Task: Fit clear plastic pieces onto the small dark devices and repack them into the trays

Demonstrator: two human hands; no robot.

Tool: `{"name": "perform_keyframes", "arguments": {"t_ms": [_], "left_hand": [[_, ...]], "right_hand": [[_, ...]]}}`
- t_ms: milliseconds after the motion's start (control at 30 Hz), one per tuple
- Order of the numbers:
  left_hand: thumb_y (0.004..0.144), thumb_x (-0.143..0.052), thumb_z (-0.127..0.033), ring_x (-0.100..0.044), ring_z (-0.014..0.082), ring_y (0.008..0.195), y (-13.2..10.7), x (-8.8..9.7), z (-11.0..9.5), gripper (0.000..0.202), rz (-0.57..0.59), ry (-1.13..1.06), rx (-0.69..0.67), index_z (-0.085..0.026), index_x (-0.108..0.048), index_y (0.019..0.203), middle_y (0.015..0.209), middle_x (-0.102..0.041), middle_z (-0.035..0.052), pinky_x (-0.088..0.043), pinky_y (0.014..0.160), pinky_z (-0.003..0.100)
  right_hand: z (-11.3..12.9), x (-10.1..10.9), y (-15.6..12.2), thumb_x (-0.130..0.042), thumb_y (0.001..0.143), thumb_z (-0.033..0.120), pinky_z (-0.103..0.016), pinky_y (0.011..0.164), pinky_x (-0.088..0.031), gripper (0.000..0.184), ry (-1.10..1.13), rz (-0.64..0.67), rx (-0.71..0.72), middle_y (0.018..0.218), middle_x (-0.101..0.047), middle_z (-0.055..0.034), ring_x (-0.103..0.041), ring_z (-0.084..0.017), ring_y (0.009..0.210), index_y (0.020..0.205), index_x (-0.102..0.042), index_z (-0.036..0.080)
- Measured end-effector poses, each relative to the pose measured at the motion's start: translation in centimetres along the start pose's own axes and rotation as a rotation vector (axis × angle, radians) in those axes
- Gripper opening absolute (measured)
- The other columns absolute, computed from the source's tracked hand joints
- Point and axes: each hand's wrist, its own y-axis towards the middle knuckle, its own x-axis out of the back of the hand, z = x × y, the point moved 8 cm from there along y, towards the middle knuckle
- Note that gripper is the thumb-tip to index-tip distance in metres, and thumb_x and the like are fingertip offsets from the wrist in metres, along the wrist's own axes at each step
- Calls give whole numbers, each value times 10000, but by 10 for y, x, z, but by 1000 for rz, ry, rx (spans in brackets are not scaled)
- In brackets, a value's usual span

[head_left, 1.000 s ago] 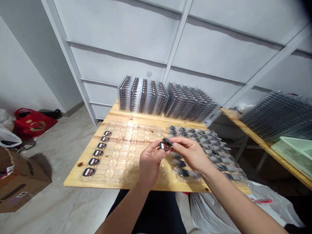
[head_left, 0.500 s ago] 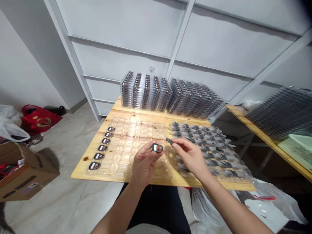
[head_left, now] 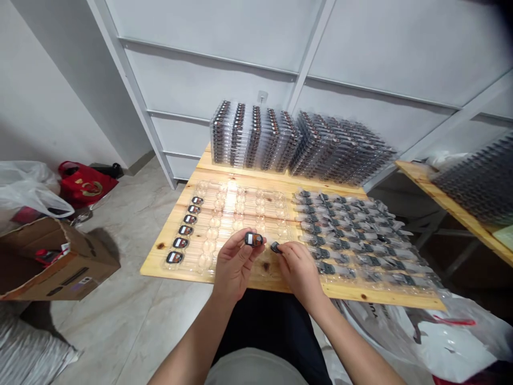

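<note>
My left hand (head_left: pixel 235 264) pinches a small black and orange device with a white screen (head_left: pixel 254 239) above the near edge of a wooden table (head_left: pixel 272 274). My right hand (head_left: pixel 298 271) is beside it, closed on a small dark strap piece (head_left: pixel 275 247). Under both hands lies a clear blister tray (head_left: pixel 234 224) with one filled column of the same devices (head_left: pixel 186 230) at its left. To the right sits a tray of dark strap parts (head_left: pixel 352 235).
Stacks of filled clear trays (head_left: pixel 296 144) stand at the table's back against white shelving. A cardboard box (head_left: pixel 48 262), a red bag (head_left: pixel 86 184) and plastic bags lie on the floor at left. A second wooden table (head_left: pixel 452 206) with more trays is at right.
My right hand pulled the strap piece away from the device and dropped lower toward the table. The left hand kept the device. The view tilted, so the table now sits further right.
</note>
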Motion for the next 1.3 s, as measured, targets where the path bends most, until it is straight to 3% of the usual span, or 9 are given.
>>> {"name": "perform_keyframes", "arguments": {"t_ms": [167,300,467,1133,1300], "left_hand": [[637,-729,-161,-636,172,833,-2,-5,5,252,26,-22,12,-197,-679,881,913,-660,29,-531,783,263],[649,-719,-159,-630,151,832,-3,-11,10,242,49,-21,22,-208,-678,882,883,-665,25,-526,782,252],[635,-722,-142,-619,122,811,-3,-11,16,255,39,-5,29,-218,-679,875,871,-667,15,-525,765,233],[635,-716,-138,-620,130,799,-2,-9,25,277,39,31,60,-194,-659,900,886,-661,30,-502,725,208],[609,-735,-155,-616,136,793,-2,-10,25,282,12,35,76,-192,-662,878,876,-660,28,-509,749,245]], "right_hand": [[16,33,21,-510,836,165,-320,807,-444,156,177,-60,-1,989,-540,-94,-519,-173,933,975,-579,150],[36,48,47,-525,836,160,-271,819,-449,172,415,21,29,1012,-536,-69,-524,-140,959,993,-588,190],[38,46,59,-545,820,156,-256,792,-459,133,461,91,16,997,-539,-54,-539,-127,920,923,-618,198],[42,50,63,-526,833,167,-257,745,-473,103,465,83,46,934,-581,-57,-560,-132,868,856,-625,174],[45,52,64,-515,838,160,-246,727,-474,108,433,76,72,917,-585,-56,-564,-128,853,849,-621,171]]}}
